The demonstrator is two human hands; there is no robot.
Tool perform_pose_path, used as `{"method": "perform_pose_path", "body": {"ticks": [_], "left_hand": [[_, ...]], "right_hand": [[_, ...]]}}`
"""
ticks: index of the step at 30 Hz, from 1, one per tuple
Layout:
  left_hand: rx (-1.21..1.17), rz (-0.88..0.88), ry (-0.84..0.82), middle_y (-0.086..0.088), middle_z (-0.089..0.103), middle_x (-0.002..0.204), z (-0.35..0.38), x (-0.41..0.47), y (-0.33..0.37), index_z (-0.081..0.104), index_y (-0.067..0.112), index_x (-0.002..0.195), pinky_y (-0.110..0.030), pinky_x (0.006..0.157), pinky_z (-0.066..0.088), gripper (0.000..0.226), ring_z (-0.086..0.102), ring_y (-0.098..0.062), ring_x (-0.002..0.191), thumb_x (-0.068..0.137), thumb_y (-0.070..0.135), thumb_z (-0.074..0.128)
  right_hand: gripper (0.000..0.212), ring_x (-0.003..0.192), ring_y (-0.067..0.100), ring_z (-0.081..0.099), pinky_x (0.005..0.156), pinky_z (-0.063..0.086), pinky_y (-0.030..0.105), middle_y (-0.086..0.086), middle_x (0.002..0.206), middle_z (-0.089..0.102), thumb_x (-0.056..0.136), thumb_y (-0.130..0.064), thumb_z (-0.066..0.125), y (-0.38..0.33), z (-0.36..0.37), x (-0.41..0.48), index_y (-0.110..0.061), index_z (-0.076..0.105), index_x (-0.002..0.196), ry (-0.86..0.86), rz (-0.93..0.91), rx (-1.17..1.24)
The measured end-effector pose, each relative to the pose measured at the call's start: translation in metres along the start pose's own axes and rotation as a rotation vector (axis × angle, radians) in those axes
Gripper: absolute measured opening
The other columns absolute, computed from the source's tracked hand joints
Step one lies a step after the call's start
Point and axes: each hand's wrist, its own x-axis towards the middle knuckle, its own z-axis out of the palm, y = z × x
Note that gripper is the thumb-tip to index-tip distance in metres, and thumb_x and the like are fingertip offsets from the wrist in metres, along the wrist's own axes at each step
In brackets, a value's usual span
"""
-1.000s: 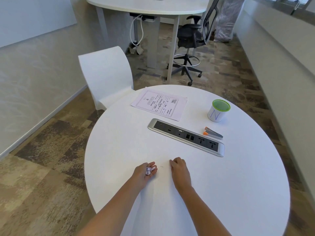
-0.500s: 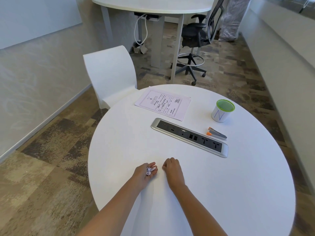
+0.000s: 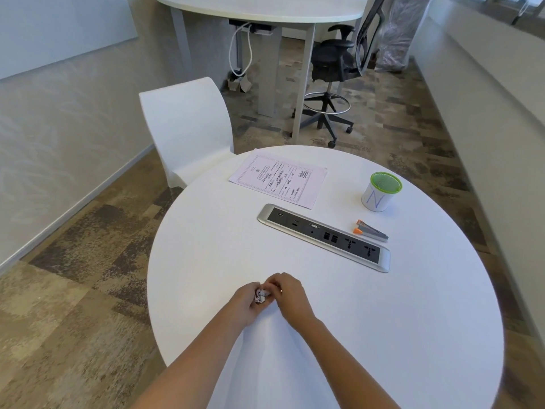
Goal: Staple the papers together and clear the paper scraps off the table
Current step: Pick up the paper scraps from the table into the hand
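Scraps gathered, both hands at near table edge
Left hand cups paper scraps; right hand pinches in beside it. Close left fist fully so none drop.

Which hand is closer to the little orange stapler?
The right hand. It sits on the near part of the table, on the stapler's side. The left hand is beside it, farther away, cupping crumpled paper scraps.
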Motion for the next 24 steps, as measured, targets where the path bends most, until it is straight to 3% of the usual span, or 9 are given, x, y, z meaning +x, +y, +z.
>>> {"method": "perform_pose_path", "body": {"ticks": [2,6,9,12,14,17,19,21,24], "left_hand": [[-0.003,-0.009,-0.006,-0.016,0.058,0.081,0.002,-0.001,0.000,0.054,-0.004,0.081,-0.026,0.042,0.056,0.023,0.056,-0.023,0.071,0.097,0.003,0.039],[-0.057,0.003,-0.020,-0.017,0.059,0.092,0.004,0.002,0.002,0.055,-0.008,0.086,-0.027,0.043,0.055,0.027,0.056,-0.023,0.073,0.099,0.003,0.034],[-0.100,0.040,-0.005,-0.016,0.059,0.091,0.002,0.004,0.004,0.054,-0.012,0.105,-0.025,0.042,0.053,0.029,0.054,-0.023,0.072,0.100,0.003,0.029],[-0.106,0.062,0.001,-0.022,0.054,0.125,-0.004,0.007,0.005,0.054,-0.008,0.087,-0.024,0.044,0.055,0.032,0.054,-0.022,0.073,0.100,0.002,0.027],[-0.094,0.059,-0.013,-0.023,0.046,0.139,-0.006,0.006,0.005,0.053,-0.004,0.083,-0.024,0.063,0.058,0.032,0.054,-0.023,0.075,0.100,0.003,0.027],[-0.093,0.053,-0.025,-0.021,0.051,0.129,-0.008,0.005,0.004,0.053,-0.004,0.084,-0.037,0.090,0.045,0.032,0.054,-0.022,0.075,0.100,0.003,0.027],[-0.092,0.046,-0.013,-0.017,0.058,0.108,-0.009,0.005,0.003,0.055,-0.009,0.093,-0.033,0.080,0.054,0.030,0.055,-0.022,0.074,0.100,0.002,0.028],[-0.091,0.039,-0.011,-0.014,0.058,0.089,-0.009,0.001,0.003,0.052,-0.011,0.115,-0.026,0.056,0.058,0.031,0.055,-0.022,0.073,0.100,0.003,0.028],[-0.092,0.046,-0.021,-0.014,0.057,0.083,-0.008,-0.002,0.004,0.045,-0.016,0.127,-0.025,0.043,0.054,0.037,0.055,-0.023,0.073,0.101,0.004,0.029]], "right_hand": [[0.018,0.078,0.013,0.055,0.071,0.044,0.024,0.004,0.087,0.064,0.090,-0.012,0.051,-0.003,0.000,-0.002,-0.008,0.069,0.090,-0.011,0.016,0.079],[0.008,0.080,0.010,0.059,0.073,0.047,0.021,0.000,0.088,0.064,0.085,-0.011,0.061,0.005,-0.005,-0.003,-0.013,0.069,0.087,0.152,0.356,0.317],[0.019,0.089,0.020,0.057,0.074,0.043,0.024,0.005,0.094,0.062,0.090,-0.007,0.051,0.017,0.002,-0.012,-0.008,0.069,0.094,0.132,0.438,0.197],[0.020,0.088,0.024,0.053,0.065,0.043,0.031,0.007,0.092,0.058,0.084,0.002,0.048,0.019,0.017,-0.028,-0.004,0.066,0.086,0.009,0.347,0.048],[0.015,0.083,0.024,0.054,0.054,0.039,0.028,0.006,0.087,0.058,0.076,0.006,0.055,0.015,0.019,-0.034,-0.005,0.064,0.079,-0.029,0.318,-0.033],[0.023,0.065,0.021,0.057,0.044,0.030,0.021,0.002,0.071,0.058,0.057,0.009,0.073,0.011,0.018,-0.033,-0.010,0.061,0.062,-0.022,0.289,-0.040],[0.011,0.077,0.024,0.057,0.052,0.039,0.025,0.005,0.080,0.061,0.071,0.002,0.069,0.014,0.020,-0.031,-0.008,0.066,0.074,0.014,0.313,0.030],[0.011,0.094,0.024,0.052,0.070,0.042,0.027,0.007,0.095,0.061,0.087,-0.007,0.059,0.017,0.020,-0.026,-0.005,0.068,0.092,0.086,0.357,0.083],[0.010,0.094,0.024,0.050,0.076,0.040,0.026,0.008,0.094,0.062,0.088,-0.009,0.058,0.023,0.016,-0.021,-0.005,0.067,0.089,0.073,0.364,0.102]]}}
